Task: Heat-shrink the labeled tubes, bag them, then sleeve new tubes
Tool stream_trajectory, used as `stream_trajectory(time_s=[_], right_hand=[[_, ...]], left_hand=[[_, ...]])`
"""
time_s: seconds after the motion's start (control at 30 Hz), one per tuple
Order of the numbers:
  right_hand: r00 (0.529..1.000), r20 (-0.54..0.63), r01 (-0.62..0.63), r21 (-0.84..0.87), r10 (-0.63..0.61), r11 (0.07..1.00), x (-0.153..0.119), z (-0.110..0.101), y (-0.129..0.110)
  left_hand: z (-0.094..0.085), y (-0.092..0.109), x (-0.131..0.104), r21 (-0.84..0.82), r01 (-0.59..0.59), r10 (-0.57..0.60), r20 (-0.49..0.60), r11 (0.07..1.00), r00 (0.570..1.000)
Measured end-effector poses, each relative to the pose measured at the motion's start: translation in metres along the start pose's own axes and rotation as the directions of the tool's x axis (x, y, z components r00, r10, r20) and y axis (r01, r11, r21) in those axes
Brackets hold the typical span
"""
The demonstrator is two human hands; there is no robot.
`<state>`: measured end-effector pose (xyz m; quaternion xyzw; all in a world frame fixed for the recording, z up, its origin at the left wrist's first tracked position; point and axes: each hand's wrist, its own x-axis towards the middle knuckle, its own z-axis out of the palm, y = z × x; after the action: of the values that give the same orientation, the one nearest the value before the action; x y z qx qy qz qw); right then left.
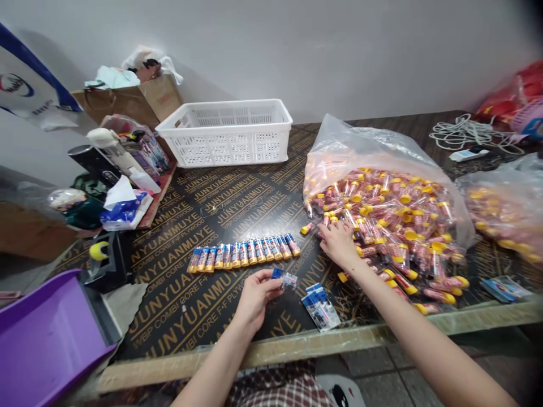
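My left hand [257, 297] is closed, pinching a small printed label [284, 278] with a blue end between thumb and fingers. Under that label, nearer the table edge, lies a loose stack of similar blue-and-white labels [321, 308]. My right hand [338, 243] rests on the left edge of a heap of clear tubes with yellow caps [403, 217], its fingers apart and touching them. The heap spills from a clear plastic bag [360, 141]. Beyond my left hand stretches a neat row of blue-labelled tubes with yellow caps [244, 252].
A white plastic basket [229, 144] stands at the back. Paper bags [127, 102], a tissue pack [125, 209] and a purple dustpan [51, 339] are on the left. To the right are another tube bag [504, 203], a coiled white cable [470, 133] and flat blue packets [505, 289].
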<state>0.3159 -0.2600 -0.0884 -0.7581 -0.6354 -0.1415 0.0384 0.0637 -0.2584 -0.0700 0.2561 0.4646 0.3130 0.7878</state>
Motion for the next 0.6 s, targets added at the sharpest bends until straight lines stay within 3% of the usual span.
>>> stream_trajectory(time_s=[0.1,0.17,0.27,0.33,0.43,0.6], right_hand=[[0.996,-0.087,0.002,0.135,0.010,0.991,-0.003,-0.008,-0.002],[0.987,-0.150,0.005,0.336,0.049,0.942,-0.010,-0.022,-0.009],[0.989,-0.121,0.014,0.666,0.090,0.746,-0.034,-0.048,-0.029],[0.989,-0.074,-0.021,0.787,0.128,0.617,-0.056,-0.063,-0.046],[0.965,-0.109,-0.035,0.848,0.238,0.529,-0.088,-0.072,-0.071],[0.927,-0.249,0.047,0.819,0.281,0.572,-0.111,-0.066,-0.096]], left_hand=[[-0.005,0.003,0.003,-0.071,0.014,-0.018,-0.056,0.997,0.998],[-0.008,0.005,0.005,-0.101,0.010,-0.018,-0.080,0.995,0.997],[-0.013,0.008,0.010,-0.121,-0.012,-0.002,-0.114,0.993,0.993],[-0.015,0.009,0.012,-0.122,-0.021,0.005,-0.136,0.992,0.991],[-0.016,0.009,0.014,-0.122,-0.031,0.012,-0.158,0.992,0.987],[-0.015,0.006,0.013,-0.136,-0.052,0.026,-0.187,0.989,0.982]])
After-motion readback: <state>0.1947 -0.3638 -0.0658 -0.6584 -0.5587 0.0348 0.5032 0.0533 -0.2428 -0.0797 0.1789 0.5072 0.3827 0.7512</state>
